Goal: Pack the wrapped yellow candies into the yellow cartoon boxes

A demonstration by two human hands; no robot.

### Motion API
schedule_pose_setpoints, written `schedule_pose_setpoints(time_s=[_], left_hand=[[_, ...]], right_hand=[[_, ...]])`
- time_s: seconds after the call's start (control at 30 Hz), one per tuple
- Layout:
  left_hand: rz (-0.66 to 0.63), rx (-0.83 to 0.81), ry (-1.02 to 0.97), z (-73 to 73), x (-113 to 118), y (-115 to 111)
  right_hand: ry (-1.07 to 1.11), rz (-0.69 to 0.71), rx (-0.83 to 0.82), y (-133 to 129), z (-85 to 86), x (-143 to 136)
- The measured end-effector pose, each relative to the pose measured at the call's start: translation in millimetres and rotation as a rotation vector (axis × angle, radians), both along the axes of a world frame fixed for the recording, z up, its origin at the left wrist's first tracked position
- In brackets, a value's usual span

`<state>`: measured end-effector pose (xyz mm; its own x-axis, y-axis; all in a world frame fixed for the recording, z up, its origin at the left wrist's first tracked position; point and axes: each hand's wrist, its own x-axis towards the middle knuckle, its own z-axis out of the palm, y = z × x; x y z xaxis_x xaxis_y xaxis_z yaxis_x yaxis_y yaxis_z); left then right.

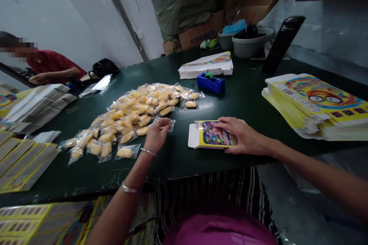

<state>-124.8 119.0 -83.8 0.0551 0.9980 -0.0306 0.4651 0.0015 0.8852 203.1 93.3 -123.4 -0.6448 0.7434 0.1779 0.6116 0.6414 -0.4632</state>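
Note:
My left hand (157, 134) is at the near right edge of a heap of yellow oval pieces (135, 109), each sealed in a clear wrapper. Its fingers are curled closed, and clear wrapper shows past the fingertips; the piece in them is mostly hidden. On the table to the right, my right hand (240, 134) is closed around a small printed carton (212, 134) with yellow edges. The carton lies flat, its white end flap pointing left toward my left hand. A single wrapped piece (125, 153) lies just left of my left wrist.
A blue tape dispenser (211, 83) stands behind the carton, near flat white cartons (207, 67). Stacked yellow printed cartons (319, 103) are at the right, with more cartons (25, 160) at the left. Grey tubs (250, 44) sit at the back. A person in red (54, 65) works at the far left.

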Motion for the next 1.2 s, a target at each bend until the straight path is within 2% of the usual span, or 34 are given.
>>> schedule_pose_setpoints(time_s=[0.1, 0.17, 0.27, 0.37, 0.5, 0.6, 0.7, 0.83, 0.9, 0.97, 1.03, 1.1, 1.2], left_hand=[[-0.03, 0.117, 0.275, 5.9, -37, 16], [-0.115, 0.147, 0.412, 9.3, -44, 20], [-0.205, 0.216, 0.542, 15.5, -34, 12], [-0.283, 0.261, 0.555, 17.4, -7, -7], [-0.42, 0.128, 0.344, 5.0, 38, -19], [-0.4, 0.013, 0.164, -4.4, 58, -16], [-0.358, -0.142, -0.074, -1.6, 61, -14], [-0.176, -0.534, -0.609, 10.9, 65, -14], [-0.165, -0.606, -0.664, 14.0, 68, -11], [-0.21, -0.557, -0.578, 15.8, 66, -8], [-0.325, -0.49, -0.448, 19.8, 61, -5], [-0.5, -0.411, -0.337, 29.5, 55, -2], [-0.722, -0.222, -0.177, 54.1, 47, 0]], right_hand=[[0.009, -0.001, -0.001, 1, -0.7, -1], [0.011, -0.009, -0.009, 1, 0.2, -2], [0.006, -0.01, -0.015, 1, 2.2, -3], [-0.008, -0.005, -0.025, 2, 3.2, -4], [0.003, -0.007, -0.002, 1, 2.5, -4], [0.024, -0.023, 0.022, -1, 2.2, -2], [0.029, -0.048, 0.036, -4, 2.4, -5], [0.066, -0.057, 0.051, -14, 3.8, -24], [0.093, -0.088, 0.059, -21, 7.9, -37], [0.102, -0.124, 0.04, -24, 16.2, -46], [0.118, -0.128, -0.048, -21, 27.9, -51], [0.21, -0.083, -0.24, -12, 39.4, -54], [0.521, 0.11, -0.609, 1, 47.0, -60]])
